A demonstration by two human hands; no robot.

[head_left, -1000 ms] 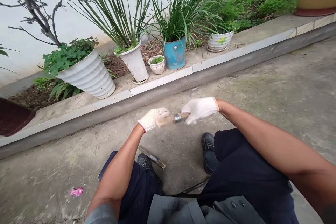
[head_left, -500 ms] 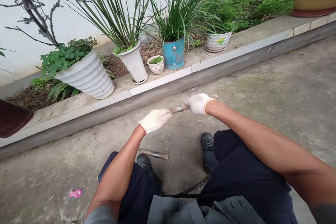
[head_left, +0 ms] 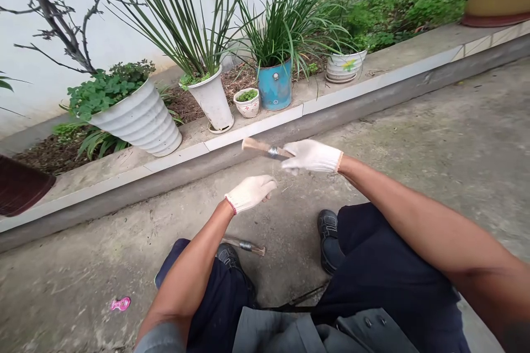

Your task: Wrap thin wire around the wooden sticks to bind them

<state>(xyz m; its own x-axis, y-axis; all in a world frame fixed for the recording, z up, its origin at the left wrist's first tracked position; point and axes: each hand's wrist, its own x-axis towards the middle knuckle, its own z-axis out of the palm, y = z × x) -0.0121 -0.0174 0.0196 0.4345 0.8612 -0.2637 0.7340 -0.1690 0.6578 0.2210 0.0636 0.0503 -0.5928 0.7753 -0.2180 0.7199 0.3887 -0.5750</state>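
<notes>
My right hand (head_left: 311,155), in a white knit glove, is closed around one end of a short wooden stick (head_left: 254,145). Silvery wire (head_left: 273,151) is wound about the stick's middle, and its free end points left toward the planter ledge. Below it, my gloved left hand (head_left: 250,193) has its thumb and fingers pinched together. A faint thin strand of the wire seems to run from the stick down to these fingertips. On the ground by my left shoe lies a second stick (head_left: 257,250), also bound with wire and partly hidden behind my left forearm.
A low concrete ledge (head_left: 256,127) runs across the front, bearing a ribbed white pot (head_left: 138,116), a tall white pot (head_left: 211,102), a small pot (head_left: 247,106) and a blue bucket (head_left: 274,87) with plants. A pink object (head_left: 120,304) lies on the concrete at left.
My left hand has come off the stick and sits just below it. The stick in my right hand has swung so its left end points up, showing more of its length.
</notes>
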